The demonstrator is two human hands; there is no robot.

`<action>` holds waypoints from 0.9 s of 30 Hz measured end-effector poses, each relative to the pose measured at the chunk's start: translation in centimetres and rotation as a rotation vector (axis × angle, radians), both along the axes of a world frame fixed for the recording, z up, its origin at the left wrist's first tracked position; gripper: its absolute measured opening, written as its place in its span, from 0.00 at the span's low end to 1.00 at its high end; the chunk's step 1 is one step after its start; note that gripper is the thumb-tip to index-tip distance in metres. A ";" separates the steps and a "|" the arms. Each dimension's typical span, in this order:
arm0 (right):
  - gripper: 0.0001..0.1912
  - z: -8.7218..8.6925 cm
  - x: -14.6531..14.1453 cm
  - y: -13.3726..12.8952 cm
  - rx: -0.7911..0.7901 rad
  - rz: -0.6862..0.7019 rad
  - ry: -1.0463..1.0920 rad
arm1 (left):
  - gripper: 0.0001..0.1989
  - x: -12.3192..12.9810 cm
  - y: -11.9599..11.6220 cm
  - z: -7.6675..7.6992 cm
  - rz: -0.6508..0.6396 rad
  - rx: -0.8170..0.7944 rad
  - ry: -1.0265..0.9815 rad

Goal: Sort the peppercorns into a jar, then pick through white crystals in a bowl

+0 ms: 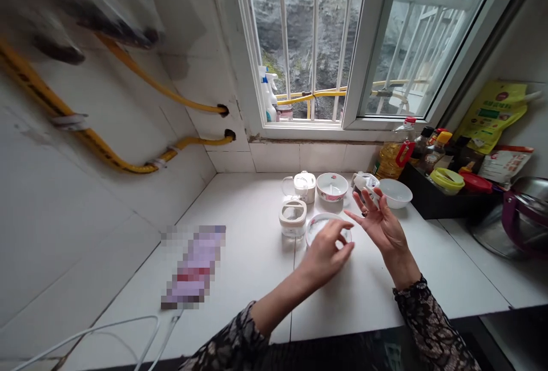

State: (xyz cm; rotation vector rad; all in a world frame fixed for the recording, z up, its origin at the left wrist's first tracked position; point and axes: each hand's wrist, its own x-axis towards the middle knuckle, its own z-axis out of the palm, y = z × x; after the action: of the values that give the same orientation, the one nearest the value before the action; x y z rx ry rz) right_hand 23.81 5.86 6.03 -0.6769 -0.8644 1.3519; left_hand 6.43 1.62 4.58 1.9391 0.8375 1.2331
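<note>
My left hand (326,252) hovers over the near side of a white bowl (314,224) with a floral rim, hiding part of it. Its fingers are loosely curled, with a gap between thumb and fingertips and nothing visible in it. To its right, my right hand (385,227) is raised with the palm turned up and the fingers spread, a ring on one finger. Behind those fingers sits a partly hidden clear-and-white item (363,180). A second floral bowl (331,188) stands farther back. Left of the bowls are a lidded clear jar (293,220) and another light-lidded container (305,185).
A translucent white bowl (396,194) sits by an oil bottle (390,157) and a black box (422,191) of condiments. A lidded pot (520,214) is at the right. On the left lie a blurred purple object (199,268) and a white cable (124,321). Yellow pipe (103,154) crosses the wall.
</note>
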 end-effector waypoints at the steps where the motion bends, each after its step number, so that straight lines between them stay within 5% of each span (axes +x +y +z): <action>1: 0.17 0.3 0.0 -0.6 0.023 -0.013 -0.011 | 0.09 1.5 -0.1 0.5 -0.031 -0.111 -0.078; 7: 0.16 1.1 1.5 -5.3 0.108 -0.114 -0.203 | 0.03 8.3 -0.6 1.0 0.061 -0.320 -0.484; 11: 0.12 1.5 3.1 -7.3 0.103 -0.158 -0.184 | 0.04 10.2 -1.4 0.3 -0.028 -0.284 -0.615; 15: 0.10 1.7 3.3 -8.0 0.092 -0.163 -0.116 | 0.06 10.7 -1.6 -0.3 -0.069 -0.361 -0.667; 22: 0.19 0.2 -0.2 -8.1 0.059 -0.199 -0.133 | 0.06 9.8 -1.2 -0.6 0.042 -0.477 -0.655; 27: 0.21 -0.5 -1.1 -7.5 0.008 -0.232 -0.163 | 0.14 9.0 -1.8 -1.3 -0.073 -0.597 -0.713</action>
State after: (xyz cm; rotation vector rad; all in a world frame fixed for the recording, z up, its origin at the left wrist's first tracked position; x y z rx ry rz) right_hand 22.74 -1.64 5.53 -0.8633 -0.8903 1.0959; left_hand 15.44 -0.16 3.29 0.9465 0.6389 1.3078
